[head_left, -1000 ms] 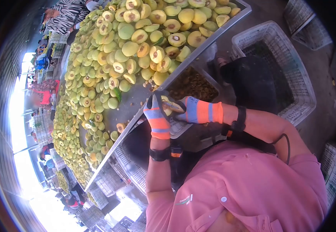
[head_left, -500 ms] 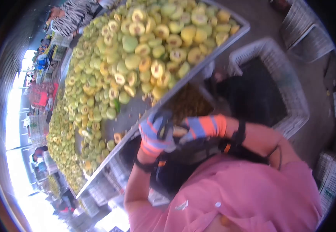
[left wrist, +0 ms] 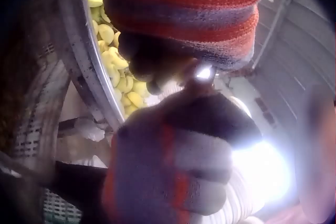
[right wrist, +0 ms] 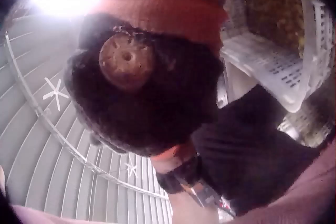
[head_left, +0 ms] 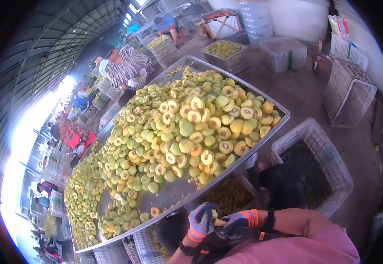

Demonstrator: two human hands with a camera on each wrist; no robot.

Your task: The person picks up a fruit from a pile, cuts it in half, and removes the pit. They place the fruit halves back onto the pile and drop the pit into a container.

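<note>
Both gloved hands meet at the table's near edge. In the head view, my left hand [head_left: 200, 222] curls round a pale fruit piece [head_left: 214, 214]. My right hand [head_left: 236, 223] is closed beside it around a tool whose light-brown part [head_left: 220, 222] points toward the fruit. The right wrist view shows the tool's round brown handle end [right wrist: 126, 61] in the dark palm of my right hand [right wrist: 152, 103]. In the left wrist view, my left hand [left wrist: 189, 19] is above my right hand [left wrist: 168, 161]; their fingers hide most of the fruit and the blade end.
Halved yellow-green fruit [head_left: 186, 129] is heaped on a metal-rimmed table [head_left: 262, 137]. Below its edge stands a bin of brown bits [head_left: 231, 193]. A large white crate [head_left: 343, 171] is at the right; other people work beyond the table.
The head view has tilted up, showing more of the room, and the hands now appear lower in it. They stay together, still holding the fruit and tool.
</note>
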